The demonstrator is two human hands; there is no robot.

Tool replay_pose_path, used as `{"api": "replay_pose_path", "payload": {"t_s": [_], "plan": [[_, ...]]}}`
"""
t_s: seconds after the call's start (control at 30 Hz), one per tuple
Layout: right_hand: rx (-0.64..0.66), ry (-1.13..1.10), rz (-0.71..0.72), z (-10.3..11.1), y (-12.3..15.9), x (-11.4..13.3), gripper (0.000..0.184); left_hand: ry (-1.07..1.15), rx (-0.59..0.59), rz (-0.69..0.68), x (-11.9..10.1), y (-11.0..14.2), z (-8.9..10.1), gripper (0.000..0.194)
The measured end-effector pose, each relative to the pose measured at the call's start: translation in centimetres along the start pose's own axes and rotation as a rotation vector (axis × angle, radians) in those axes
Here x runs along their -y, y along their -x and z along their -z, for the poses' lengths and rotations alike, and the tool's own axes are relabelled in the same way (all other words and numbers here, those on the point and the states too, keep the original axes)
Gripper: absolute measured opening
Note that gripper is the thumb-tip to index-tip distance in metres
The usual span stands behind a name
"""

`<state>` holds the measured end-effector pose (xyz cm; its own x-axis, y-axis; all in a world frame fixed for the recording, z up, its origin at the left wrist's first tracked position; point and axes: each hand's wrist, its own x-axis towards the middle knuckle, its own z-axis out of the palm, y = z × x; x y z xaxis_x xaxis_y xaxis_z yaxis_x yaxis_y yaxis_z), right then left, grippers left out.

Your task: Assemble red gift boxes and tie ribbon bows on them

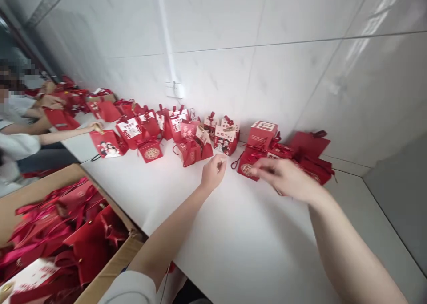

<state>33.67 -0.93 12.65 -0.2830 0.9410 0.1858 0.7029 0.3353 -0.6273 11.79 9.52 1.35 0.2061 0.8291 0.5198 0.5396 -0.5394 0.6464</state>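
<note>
My left hand is curled closed above the white table, just in front of a white-and-red gift box with a printed couple. Whatever its fingers may hold is too small to make out. My right hand, slightly blurred, reaches with stretched fingers over the corner of a small red gift box with a round gold emblem. Whether the fingertips touch that box I cannot tell. Behind it stands a red box with a white label. More dark red boxes lie partly hidden behind my right hand.
Several ribboned red boxes line the tiled wall along the table. At lower left, a cardboard carton holds many red boxes and ribbons. Co-workers sit at left; one person's hand touches a red box.
</note>
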Motion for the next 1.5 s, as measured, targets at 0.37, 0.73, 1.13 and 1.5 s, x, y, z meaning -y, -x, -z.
{"api": "replay_pose_path", "payload": {"t_s": [0.37,0.73,1.13,1.5], "plan": [[-0.145,0.357,-0.715,7.2,1.3,-11.1,0.038,-0.206,0.119,-0.260,3.6,0.0,-4.5,0.038],[0.241,0.424,-0.688,4.2,0.0,-8.9,0.060,-0.034,0.074,-0.107,4.3,0.1,-3.5,0.031],[0.187,0.042,-0.021,-1.5,-1.4,-4.7,0.069,0.260,0.137,0.168,0.6,-2.0,3.6,0.030],[0.093,-0.213,0.155,-5.3,-3.4,-3.7,0.041,-0.020,0.768,0.054,-1.6,-1.9,12.0,0.038]]}}
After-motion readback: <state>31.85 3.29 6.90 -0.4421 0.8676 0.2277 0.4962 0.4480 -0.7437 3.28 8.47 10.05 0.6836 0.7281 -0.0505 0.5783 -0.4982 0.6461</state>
